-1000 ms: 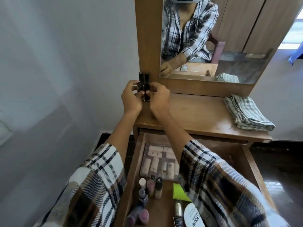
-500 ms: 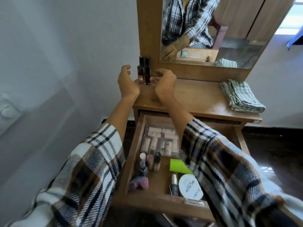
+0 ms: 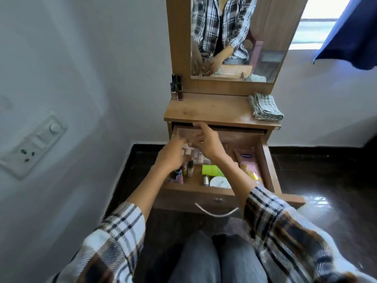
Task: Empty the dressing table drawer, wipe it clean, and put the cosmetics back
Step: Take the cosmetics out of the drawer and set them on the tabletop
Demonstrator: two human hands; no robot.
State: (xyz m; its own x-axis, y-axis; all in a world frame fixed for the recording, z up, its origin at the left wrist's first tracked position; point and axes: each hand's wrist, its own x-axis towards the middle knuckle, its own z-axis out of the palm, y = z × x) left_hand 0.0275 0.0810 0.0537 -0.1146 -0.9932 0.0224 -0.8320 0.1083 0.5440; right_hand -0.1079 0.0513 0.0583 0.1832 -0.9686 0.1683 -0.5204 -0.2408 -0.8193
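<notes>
The drawer of the dressing table is pulled out toward the person, with its long sides running front to back. It is made of brown wood, and a curved metal handle is seen on its front.

Many cosmetics are kept inside. A round white tub is laid at the front; dark letters are printed on its lid, but they are too small to be read. A pink packet is laid along the right wall, pointing front to back, with a blue label whose words cannot be read. A bright green tube is laid across the middle. Small bottles are stood upright at the left side. A flat palette of pale blocks is seen at the back, partly hidden.

Both hands are held over the drawer. The left hand is curled over the small bottles, blurred, and it cannot be told whether anything is gripped. The right hand is spread loosely above the palette with nothing in it.

Two dark nail polish bottles are stood upright on the table top at the back left corner. A folded checked cloth is laid at the right side.
</notes>
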